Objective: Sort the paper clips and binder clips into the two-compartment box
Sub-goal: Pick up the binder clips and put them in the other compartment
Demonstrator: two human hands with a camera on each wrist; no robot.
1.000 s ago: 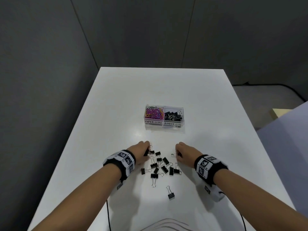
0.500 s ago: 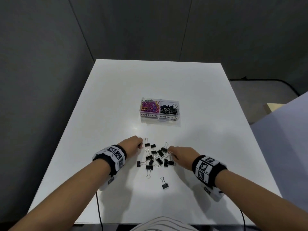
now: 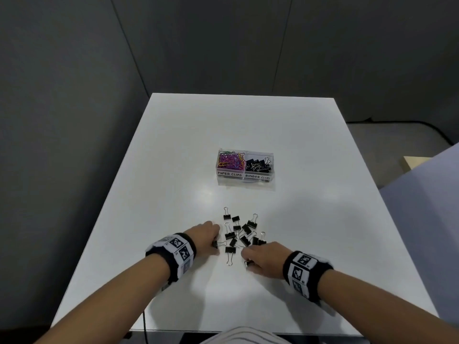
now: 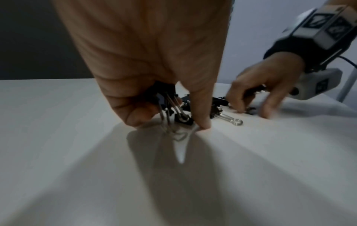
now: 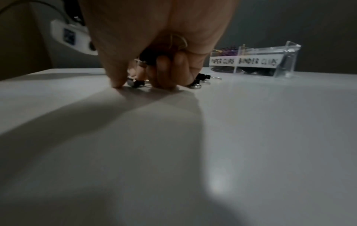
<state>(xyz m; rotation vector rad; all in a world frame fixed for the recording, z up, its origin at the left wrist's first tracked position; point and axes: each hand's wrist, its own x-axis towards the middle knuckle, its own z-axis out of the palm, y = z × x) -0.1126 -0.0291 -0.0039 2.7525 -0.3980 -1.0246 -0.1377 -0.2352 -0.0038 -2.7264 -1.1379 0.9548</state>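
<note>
Several black binder clips [image 3: 239, 232] lie scattered on the white table [image 3: 323, 219] between my hands. My left hand [image 3: 207, 234] is at the pile's left edge, fingers curled round several binder clips [image 4: 168, 100], its fingertips [image 4: 203, 123] touching the table by one more clip. My right hand [image 3: 263, 256] is at the pile's near right, holding black binder clips [image 5: 152, 58] in its curled fingers, with thumb and fingertips down on a clip [image 5: 138, 83] on the table. The clear two-compartment box [image 3: 245, 173] stands farther away, coloured paper clips on the left, binder clips on the right.
The box's front labels [image 5: 244, 61] read PAPER CLIPS and BINDER CLIPS. A cable [image 3: 144, 324] hangs over the table's near edge. Dark walls surround the table; a pale panel [image 3: 427, 219] stands to the right.
My right hand has drawn back toward me to the lone near clip. My left hand has also moved nearer, to the clip at the pile's left. The head view has tilted up.
</note>
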